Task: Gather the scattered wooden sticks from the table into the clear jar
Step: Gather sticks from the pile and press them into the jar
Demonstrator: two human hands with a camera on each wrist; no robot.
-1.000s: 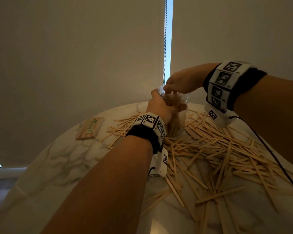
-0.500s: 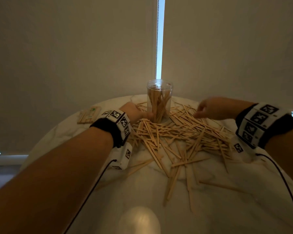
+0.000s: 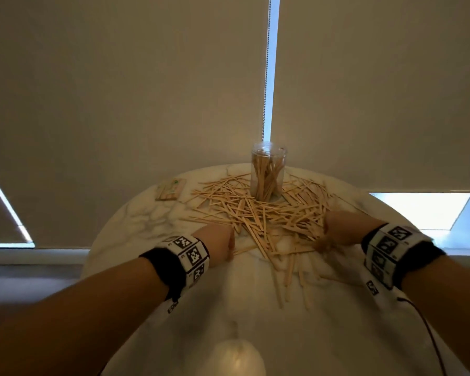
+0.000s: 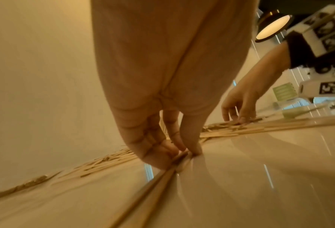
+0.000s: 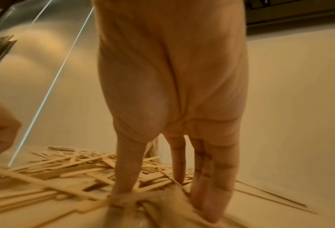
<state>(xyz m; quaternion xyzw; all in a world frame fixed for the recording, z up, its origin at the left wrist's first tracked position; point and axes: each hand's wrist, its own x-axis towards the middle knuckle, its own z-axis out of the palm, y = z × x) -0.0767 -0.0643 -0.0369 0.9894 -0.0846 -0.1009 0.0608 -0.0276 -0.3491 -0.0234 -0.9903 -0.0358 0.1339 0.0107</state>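
Left hand (image 4: 158,95) reaches down to the near left edge of the pile, its fingertips (image 4: 192,148) closing thumb against fingers on one or two wooden sticks (image 3: 258,215) that lie flat on the tabletop (image 3: 136,221); the pinch looks made but nothing is lifted yet. Right hand (image 5: 174,108) comes down on the near right edge, fingers straight and spread, tips pressing into the sticks there, with nothing clearly held. Beyond both hands the sticks lie crisscrossed in a loose heap, several layers in the middle, strays reaching toward the near edge. At the far side of the heap stands the clear jar (image 3: 267,169), upright and open, already part filled with sticks standing on end.

Sticks like these are probably light, thin, stiff and smooth, so they will slide on the glossy marble rather than lift. Raking a bunch together, squaring it and gripping it near the middle should serve best. A small packet (image 3: 170,189) lies far left.
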